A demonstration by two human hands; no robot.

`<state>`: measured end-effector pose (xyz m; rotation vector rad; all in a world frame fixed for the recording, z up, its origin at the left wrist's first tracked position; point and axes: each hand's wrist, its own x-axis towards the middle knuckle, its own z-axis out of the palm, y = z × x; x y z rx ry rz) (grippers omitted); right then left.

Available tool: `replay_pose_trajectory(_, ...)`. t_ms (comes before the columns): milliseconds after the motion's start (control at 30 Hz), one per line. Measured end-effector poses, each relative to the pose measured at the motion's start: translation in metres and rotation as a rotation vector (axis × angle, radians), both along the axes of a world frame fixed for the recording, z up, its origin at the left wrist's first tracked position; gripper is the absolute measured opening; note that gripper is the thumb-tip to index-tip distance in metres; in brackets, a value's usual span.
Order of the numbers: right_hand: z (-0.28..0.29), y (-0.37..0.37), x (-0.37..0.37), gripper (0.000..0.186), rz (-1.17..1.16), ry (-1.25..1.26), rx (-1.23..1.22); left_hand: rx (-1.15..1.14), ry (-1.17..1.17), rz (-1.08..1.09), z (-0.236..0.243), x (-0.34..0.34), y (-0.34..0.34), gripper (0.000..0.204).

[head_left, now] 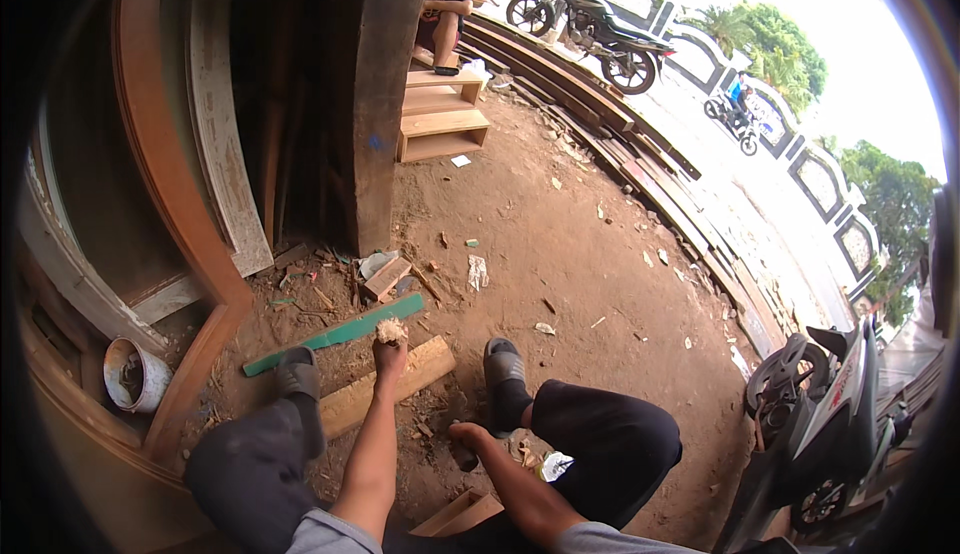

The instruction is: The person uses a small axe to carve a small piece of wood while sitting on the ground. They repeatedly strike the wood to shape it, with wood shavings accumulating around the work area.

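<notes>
Left hand (390, 355) has fingers clenched round pale tuft (391, 331); right hand (468, 436) has fingers round dark object (467, 459).

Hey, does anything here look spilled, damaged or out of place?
Yes, litter: a ragged white scrap lies on the bare dirt ground, and a shiny packet lies to the right of the right hand. The white bucket also looks badly stained inside.

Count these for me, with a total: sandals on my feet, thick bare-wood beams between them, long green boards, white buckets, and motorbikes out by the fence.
Sandals, left and right: 2
Bare-wood beam: 1
Green board: 1
White bucket: 1
Motorbikes, parked and ridden: 2
Total: 7
</notes>
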<state>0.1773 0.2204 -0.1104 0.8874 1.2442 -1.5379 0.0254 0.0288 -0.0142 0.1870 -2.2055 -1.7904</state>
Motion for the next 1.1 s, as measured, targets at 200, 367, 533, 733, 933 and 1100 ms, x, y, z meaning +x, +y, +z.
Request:
replay_pose_trajectory(200, 0.094, -0.009, -0.069, 0.029, 0.181, 0.347, 0.333, 0.030, -0.128, -0.062, -0.002, -0.011, 0.006, 0.028)
replay_pose_trajectory(367, 0.230, -0.032, -0.096, 0.034, 0.094, 0.639, 0.424, 0.022, -0.264, -0.084, -0.009, -0.020, 0.012, 0.035)
replay_pose_trajectory(533, 0.271, -0.056, -0.103, 0.038, 0.052, 0.831, 0.397, 0.019, -0.037, -0.056, -0.030, -0.021, 0.019, 0.017)
replay_pose_trajectory(733, 0.274, -0.070, -0.094, 0.043, 0.233, 0.787, 0.410, 0.082, -0.325, -0.035, -0.041, -0.022, 0.013, 0.018)
replay_pose_trajectory(933, 0.303, -0.065, -0.096, 0.043, 0.036, 0.927, 0.281, 0.200, -0.318, -0.013, -0.034, -0.019, 0.016, 0.019)
replay_pose_trajectory(1100, 0.281, -0.083, -0.100, 0.042, 0.019, 0.990, 0.516, 0.023, -0.377, -0.026, -0.016, -0.020, 0.016, 0.018)
